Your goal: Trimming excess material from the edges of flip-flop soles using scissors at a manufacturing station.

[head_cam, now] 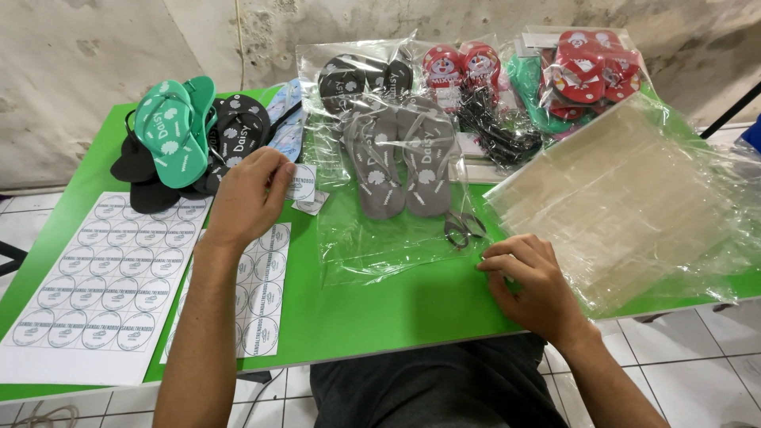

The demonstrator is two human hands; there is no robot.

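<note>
While bagged, grey flip-flops (403, 162) between hands

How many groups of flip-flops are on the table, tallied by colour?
Grey pair in the clear bag: 1
Green pair on the loose pile: 1
Black loose ones, a heap: 1, single count unclear
Dark pair in a bag: 1
Red bagged packs and: 2
Total: 6 groups

Glossy smooth green counter (380, 309), matt grey rubbery sandals (400, 158) in a clear crinkly plastic bag (357, 246), shiny stack of plastic bags (626, 198), matt white paper sticker sheets (103, 277), rough stained plaster wall (71, 71), glazed floor tiles (697, 349)
</note>
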